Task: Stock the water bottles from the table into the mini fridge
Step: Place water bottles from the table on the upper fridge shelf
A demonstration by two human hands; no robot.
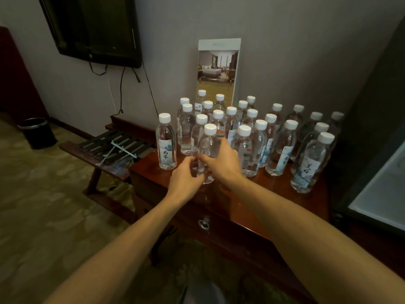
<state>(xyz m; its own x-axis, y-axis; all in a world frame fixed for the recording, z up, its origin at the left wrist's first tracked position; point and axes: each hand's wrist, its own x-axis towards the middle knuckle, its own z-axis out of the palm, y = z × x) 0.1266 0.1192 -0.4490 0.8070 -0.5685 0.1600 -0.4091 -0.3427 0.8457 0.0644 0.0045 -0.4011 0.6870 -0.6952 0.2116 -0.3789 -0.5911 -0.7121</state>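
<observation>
Several clear water bottles with white caps stand crowded on a red-brown wooden table (252, 205). The front bottle (209, 141) stands near the table's front edge, and both hands are on it. My right hand (221, 159) wraps its fingers round the bottle's body from the right. My left hand (186, 178) pinches the bottle low down from the left. Another bottle (166, 142) stands alone at the left, and one (311, 163) at the right front. The mini fridge (377, 189) shows at the right edge, its pale door facing in.
A brochure card (217, 69) leans on the wall behind the bottles. A slatted luggage rack (114, 148) stands left of the table, a black bin (37, 132) further left on the carpet. A wall television (92, 27) hangs above. The table drawer has a metal ring pull (203, 223).
</observation>
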